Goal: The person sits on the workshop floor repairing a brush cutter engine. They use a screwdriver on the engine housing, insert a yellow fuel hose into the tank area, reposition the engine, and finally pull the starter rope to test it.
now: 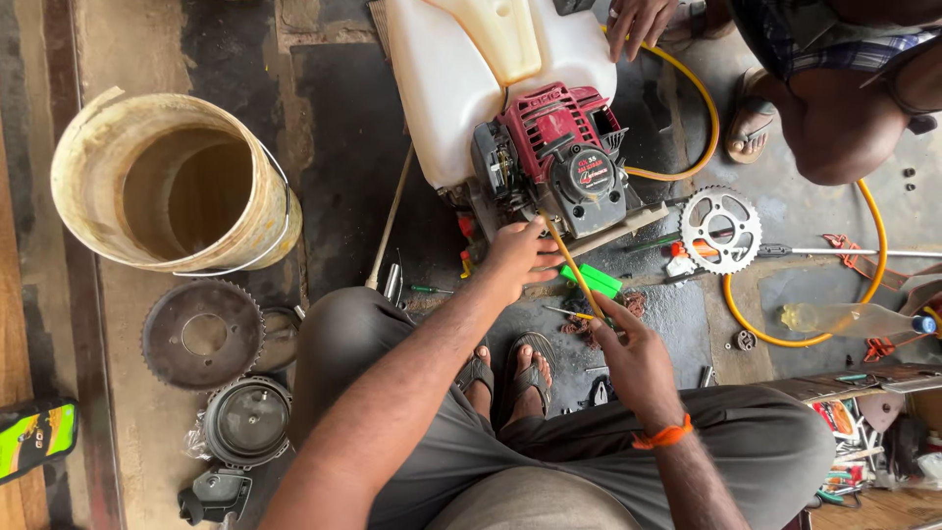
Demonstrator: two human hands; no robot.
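Observation:
A small red and grey engine (554, 157) is fixed to a white plastic tank (461, 69) lying on the floor in front of me. My left hand (517, 257) rests against the engine's lower left side, fingers pinching the upper end of a thin yellow tube (569, 265). My right hand (628, 353), with an orange band at the wrist, grips the same tube lower down. The tube runs slanted between both hands. My knees and sandalled feet are below.
A dirty bucket (177, 182) stands at left, with a dark toothed wheel (203, 334) and a round metal cover (247, 420) below it. A silver sprocket (721, 231), yellow hose (868, 285), plastic bottle (849, 319) and scattered tools lie right. Another person squats at top right, hand (638, 22) on the tank.

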